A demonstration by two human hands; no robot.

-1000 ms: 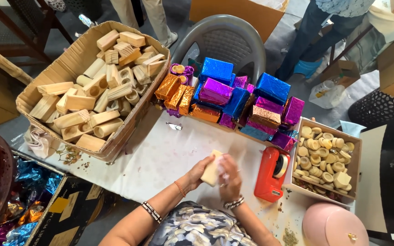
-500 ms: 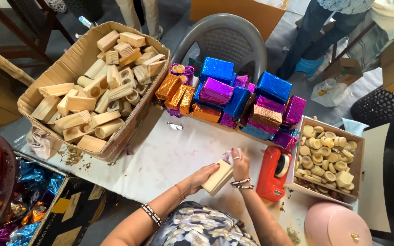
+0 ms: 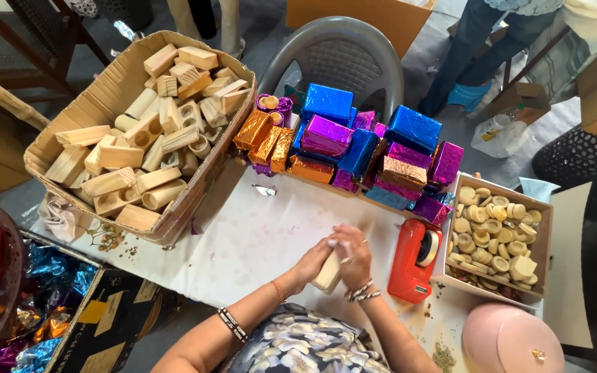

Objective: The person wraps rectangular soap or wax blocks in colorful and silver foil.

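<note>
Both my hands meet over the white table cover (image 3: 257, 235) near its front edge. My left hand (image 3: 314, 261) grips a pale wooden block (image 3: 327, 273) from the left side. My right hand (image 3: 354, 254) presses on the same block from above and the right, hiding most of it. Only the block's lower end shows between my wrists. A red tape dispenser (image 3: 414, 261) stands just right of my right hand.
A cardboard box (image 3: 115, 86) full of bare wooden blocks sits at the left. Foil-wrapped blocks (image 3: 354, 148) in blue, purple and orange are piled behind. A tray (image 3: 499, 235) of small wooden rings stands at the right, a pink lid (image 3: 509, 338) below it. Foil sheets (image 3: 43, 297) lie lower left.
My right hand rose toward the tape dispenser, then came back onto the block. The block has turned and now sits lower, more covered by both hands.
</note>
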